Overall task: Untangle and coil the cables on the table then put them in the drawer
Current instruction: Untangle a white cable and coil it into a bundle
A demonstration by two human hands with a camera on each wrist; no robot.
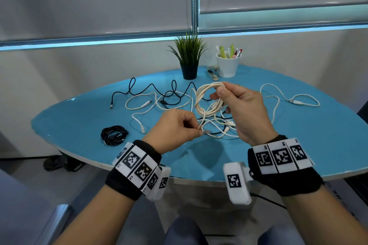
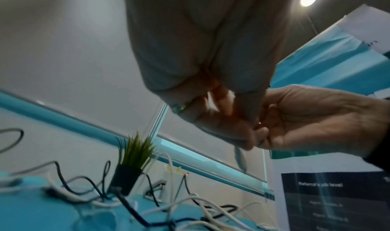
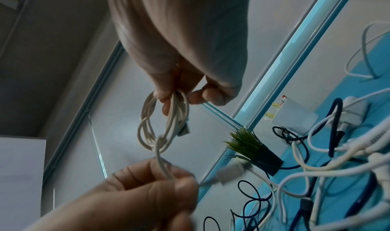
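1. Left hand (image 1: 175,125) pinches the free end of the cream cable (image 1: 207,99) between thumb and fingertip
2. Right hand (image 1: 245,109) curls round that cable's coiled loops, held above the blue table (image 1: 79,117)
3. Tangled cables (image 1: 159,97) lie beyond; a black coil (image 1: 114,134) sits left

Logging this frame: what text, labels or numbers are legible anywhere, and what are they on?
"R5", "R4", "R3": marker tags on the right wristband.
"job level": end of a blurred heading on the dark panel; the lines below are unreadable.
Tag labels on the left wristband: too small to read.
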